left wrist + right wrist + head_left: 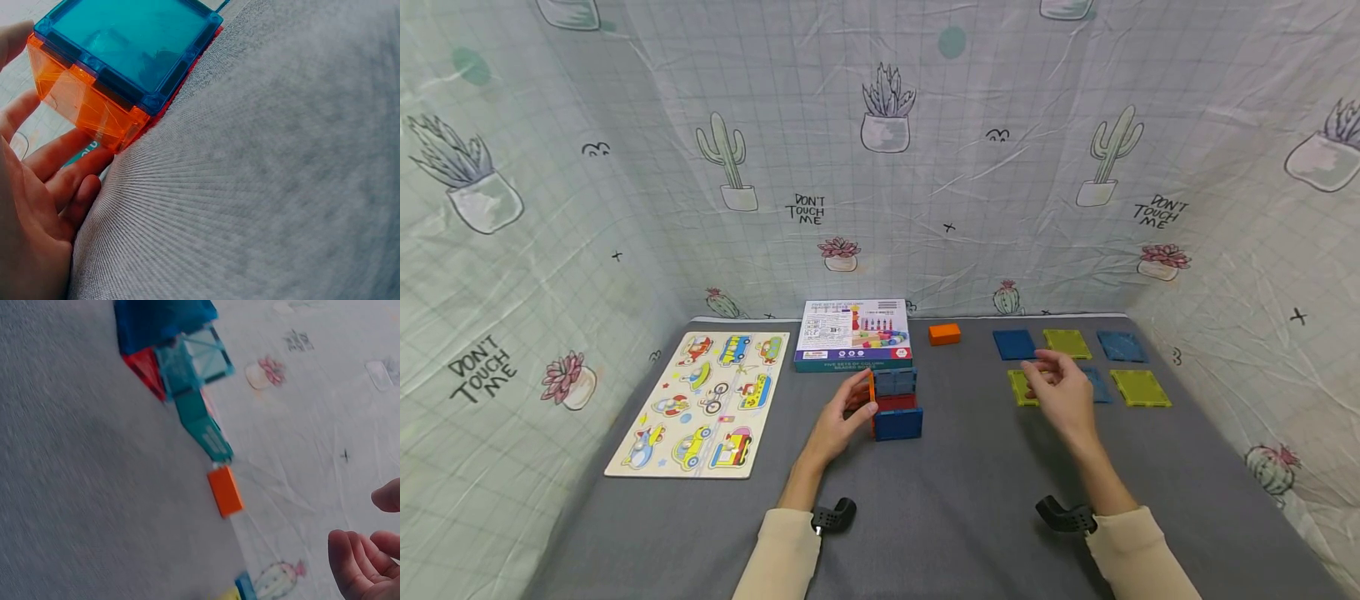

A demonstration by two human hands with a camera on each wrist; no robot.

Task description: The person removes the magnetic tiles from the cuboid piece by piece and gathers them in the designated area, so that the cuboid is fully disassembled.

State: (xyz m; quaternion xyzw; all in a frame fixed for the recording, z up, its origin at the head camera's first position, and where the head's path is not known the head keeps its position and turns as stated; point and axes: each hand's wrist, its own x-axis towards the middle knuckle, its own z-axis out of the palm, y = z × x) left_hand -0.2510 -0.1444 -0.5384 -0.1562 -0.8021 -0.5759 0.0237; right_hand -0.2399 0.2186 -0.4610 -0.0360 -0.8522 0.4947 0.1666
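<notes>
A small box of translucent magnetic tiles (898, 424) stands mid-table in the head view, with blue front and back walls, a red base and an orange left side (81, 94). My left hand (842, 417) holds it at the orange side, thumb at the front corner and fingers toward the back. The box's right side has no wall. My right hand (1062, 396) hovers over loose flat tiles on the right, partly covering a yellow-green tile (1019, 388) and a light-blue tile (1101, 386). Thumb and fingers are apart in the right wrist view, nothing between them.
Behind the right hand lie a dark-blue tile (1014, 344), a yellow-green tile (1067, 342) and another blue tile (1122, 347). An orange block (944, 334) and a printed cardboard box (853, 335) stand at the back. A picture puzzle board (697, 406) lies left.
</notes>
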